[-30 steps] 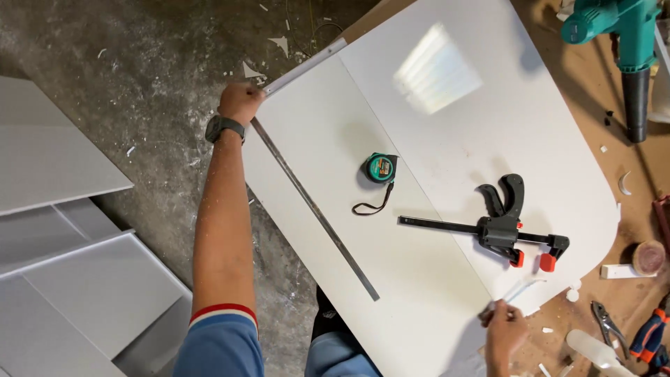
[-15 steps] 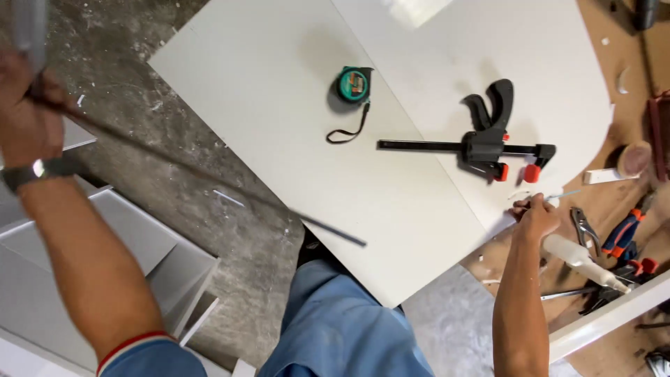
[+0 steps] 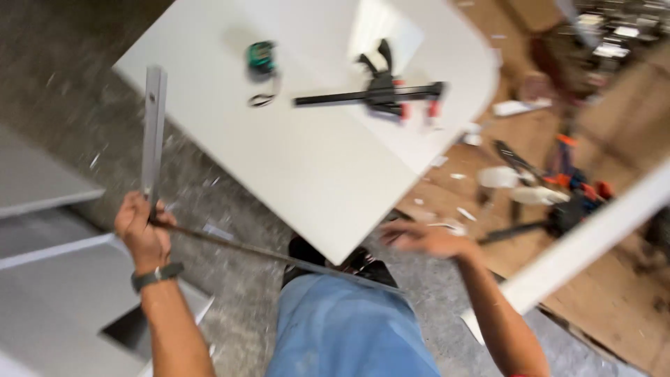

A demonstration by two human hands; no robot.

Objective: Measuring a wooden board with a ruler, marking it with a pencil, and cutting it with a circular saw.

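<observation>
The left hand (image 3: 142, 230) is closed in a fist around the corner of a metal square (image 3: 155, 132), one arm standing up over the floor, the other running across above the knees. The right hand (image 3: 426, 239) hovers open and blurred, fingers loosely spread, holding nothing, just off the corner of the white board (image 3: 328, 167). A tape measure (image 3: 261, 57) and a clamp (image 3: 380, 91) lie on the board
</observation>
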